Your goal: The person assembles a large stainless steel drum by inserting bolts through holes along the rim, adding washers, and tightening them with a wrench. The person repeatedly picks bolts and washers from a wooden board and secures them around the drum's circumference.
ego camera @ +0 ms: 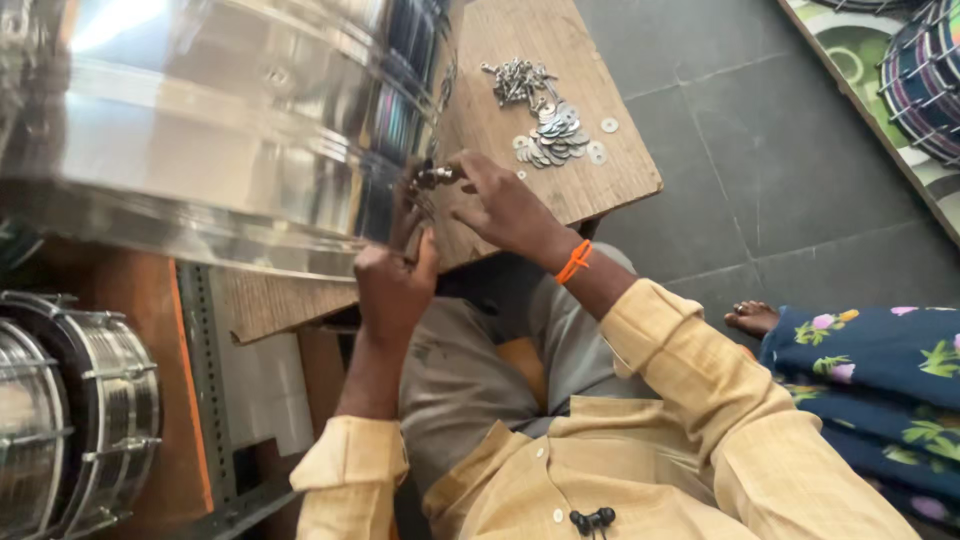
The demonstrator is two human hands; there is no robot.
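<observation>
a person in a pale yellow shirt sits at a small wooden worktop (600, 185), head bent over the work. a large shiny metal drum shell (200, 120) lies on its side across the worktop's left part, reaching past its left edge and filling the upper left of the view. the left hand (392, 285) is closed in a fist right against the shell's lower rim, at the near edge of the worktop; something is gripped in it, but what it is cannot be made out. the right hand (505, 205), with an orange band (574, 262) on its wrist, is just beyond it, fingers pinched shut on a small metal fitting (436, 177) pressed to the rim of the shell. the two hands are close, almost touching. farther along the worktop, toward its far right corner, lies a heap of flat washers (556, 138) with a cluster of small bolts (518, 80) just behind it; a few loose washers sit apart near the right edge. down at the lower left, off the worktop, stands a finished drum (70, 420) with metal rods along its side. at the right, on the grey floor, another person's bare foot (752, 318) and dark flowered cloth (870, 370).
</observation>
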